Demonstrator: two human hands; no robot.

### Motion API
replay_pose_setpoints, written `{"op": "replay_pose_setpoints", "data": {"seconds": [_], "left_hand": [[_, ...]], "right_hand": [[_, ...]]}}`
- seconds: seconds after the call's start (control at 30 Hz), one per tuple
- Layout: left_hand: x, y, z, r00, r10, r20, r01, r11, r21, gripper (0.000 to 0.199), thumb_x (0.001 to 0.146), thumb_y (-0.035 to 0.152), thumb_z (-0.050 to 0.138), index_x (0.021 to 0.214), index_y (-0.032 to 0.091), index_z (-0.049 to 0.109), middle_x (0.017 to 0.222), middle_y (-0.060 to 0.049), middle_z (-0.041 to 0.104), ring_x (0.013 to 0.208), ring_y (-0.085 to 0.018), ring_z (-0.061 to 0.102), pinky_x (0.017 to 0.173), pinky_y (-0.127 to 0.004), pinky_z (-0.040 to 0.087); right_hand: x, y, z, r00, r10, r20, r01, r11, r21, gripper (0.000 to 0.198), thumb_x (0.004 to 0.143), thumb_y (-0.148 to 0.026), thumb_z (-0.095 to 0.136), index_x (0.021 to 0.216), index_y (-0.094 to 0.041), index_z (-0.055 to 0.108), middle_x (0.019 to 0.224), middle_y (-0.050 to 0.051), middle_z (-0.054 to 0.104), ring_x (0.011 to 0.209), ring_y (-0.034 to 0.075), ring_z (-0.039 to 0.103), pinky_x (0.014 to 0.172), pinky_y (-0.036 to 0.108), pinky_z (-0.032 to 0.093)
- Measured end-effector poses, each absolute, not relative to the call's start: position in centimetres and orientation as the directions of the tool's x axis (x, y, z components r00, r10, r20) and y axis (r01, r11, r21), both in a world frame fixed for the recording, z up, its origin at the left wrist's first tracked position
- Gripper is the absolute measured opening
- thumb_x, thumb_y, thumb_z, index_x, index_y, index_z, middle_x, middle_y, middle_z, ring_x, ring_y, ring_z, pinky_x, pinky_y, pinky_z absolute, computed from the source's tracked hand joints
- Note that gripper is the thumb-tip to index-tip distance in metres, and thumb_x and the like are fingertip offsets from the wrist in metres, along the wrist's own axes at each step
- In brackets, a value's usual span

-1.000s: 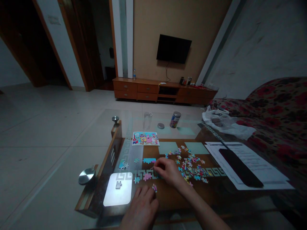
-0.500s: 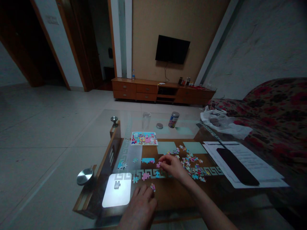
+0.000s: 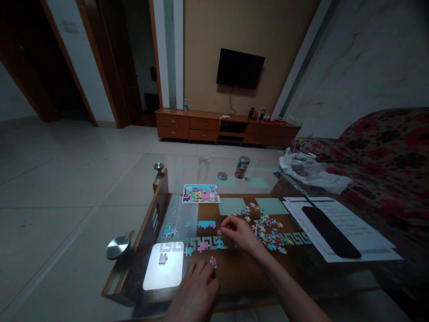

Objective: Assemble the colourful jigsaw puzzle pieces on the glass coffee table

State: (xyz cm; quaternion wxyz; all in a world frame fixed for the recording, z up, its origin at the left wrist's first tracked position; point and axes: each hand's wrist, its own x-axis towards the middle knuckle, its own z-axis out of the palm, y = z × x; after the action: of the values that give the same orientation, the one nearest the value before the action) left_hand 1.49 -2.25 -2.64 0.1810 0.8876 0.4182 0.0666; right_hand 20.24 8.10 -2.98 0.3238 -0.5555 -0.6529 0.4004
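Observation:
My right hand point(image 3: 238, 233) is closed in a pinch above the glass table point(image 3: 241, 273), with a small pink puzzle piece point(image 3: 219, 232) at its fingertips. Left of that piece lies a joined blue strip of puzzle pieces point(image 3: 206, 224). My left hand point(image 3: 197, 286) rests on the near part of the glass, palm down, fingers loosely bent and slightly apart. Just beyond its fingers is a loose multicoloured piece point(image 3: 213, 262). A pink joined cluster point(image 3: 203, 246) and a blue piece point(image 3: 219, 243) lie between the hands. Many loose pieces point(image 3: 268, 226) are heaped right of my right hand.
A cartoon picture card point(image 3: 201, 193) lies farther back, near a clear cup point(image 3: 203, 168), a round lid point(image 3: 222, 175) and a printed tin point(image 3: 241, 167). A white square point(image 3: 163, 275) with a grey piece is at left. Papers point(image 3: 365, 237) under a dark phone-like slab point(image 3: 330, 232) lie right.
The pink piece at my right fingertips has shifted slightly left and down, and less of it shows. My left hand has stayed in place.

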Motion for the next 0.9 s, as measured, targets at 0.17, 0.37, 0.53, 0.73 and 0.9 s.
{"op": "replay_pose_setpoints", "data": {"seconds": [0.17, 0.37, 0.53, 0.73, 0.9], "left_hand": [[1.4, -2.3, -2.1, 0.639, 0.767, -0.060, 0.722, -0.570, 0.392, 0.012, 0.085, 0.013, 0.057, 0.094, 0.019, 0.063, 0.109, -0.006, 0.062, 0.100, -0.024, 0.052, 0.082, -0.037, 0.041], [-0.3, -0.8, 0.0, 0.483, 0.874, -0.044, 0.809, -0.427, 0.405, 0.029, 0.077, 0.003, 0.054, 0.099, 0.020, 0.062, 0.109, -0.006, 0.061, 0.102, -0.026, 0.051, 0.085, -0.040, 0.040], [-2.0, 0.8, 1.4, 0.362, 0.928, -0.090, 0.882, -0.309, 0.356, 0.024, 0.081, 0.005, 0.051, 0.096, 0.018, 0.064, 0.106, -0.007, 0.061, 0.102, -0.025, 0.052, 0.085, -0.038, 0.040], [-2.5, 1.3, 1.4, 0.330, 0.940, -0.091, 0.909, -0.290, 0.301, 0.022, 0.081, 0.006, 0.051, 0.094, 0.018, 0.064, 0.104, -0.007, 0.061, 0.104, -0.025, 0.052, 0.086, -0.037, 0.040], [-2.4, 1.2, 1.2, 0.345, 0.934, -0.093, 0.900, -0.302, 0.313, 0.022, 0.080, 0.007, 0.051, 0.094, 0.018, 0.064, 0.105, -0.007, 0.060, 0.103, -0.025, 0.052, 0.086, -0.037, 0.040]], "right_hand": [[23.5, 8.7, -1.6, -0.029, 0.999, 0.020, 0.682, 0.035, -0.731, 0.015, 0.077, -0.018, 0.053, 0.082, -0.018, 0.068, 0.078, 0.004, 0.068, 0.073, 0.019, 0.061, 0.067, 0.029, 0.046], [27.2, 8.5, 0.1, 0.131, 0.959, 0.251, 0.927, -0.029, -0.373, 0.019, 0.077, -0.012, 0.055, 0.088, -0.017, 0.070, 0.093, 0.013, 0.063, 0.092, 0.028, 0.056, 0.081, 0.037, 0.040], [20.7, 6.8, -1.2, -0.248, 0.959, 0.135, 0.805, 0.282, -0.522, 0.012, 0.082, -0.012, 0.058, 0.080, -0.018, 0.068, 0.085, 0.005, 0.065, 0.084, 0.019, 0.059, 0.078, 0.028, 0.041], [14.7, 4.5, -1.5, -0.338, 0.940, 0.053, 0.801, 0.316, -0.508, 0.009, 0.077, -0.020, 0.071, 0.085, -0.018, 0.068, 0.093, 0.006, 0.065, 0.094, 0.022, 0.056, 0.078, 0.029, 0.040], [14.4, 4.6, -1.2, -0.290, 0.957, 0.007, 0.844, 0.259, -0.469, 0.009, 0.074, -0.017, 0.073, 0.080, -0.018, 0.066, 0.091, 0.006, 0.065, 0.089, 0.021, 0.056, 0.073, 0.028, 0.037]]}}
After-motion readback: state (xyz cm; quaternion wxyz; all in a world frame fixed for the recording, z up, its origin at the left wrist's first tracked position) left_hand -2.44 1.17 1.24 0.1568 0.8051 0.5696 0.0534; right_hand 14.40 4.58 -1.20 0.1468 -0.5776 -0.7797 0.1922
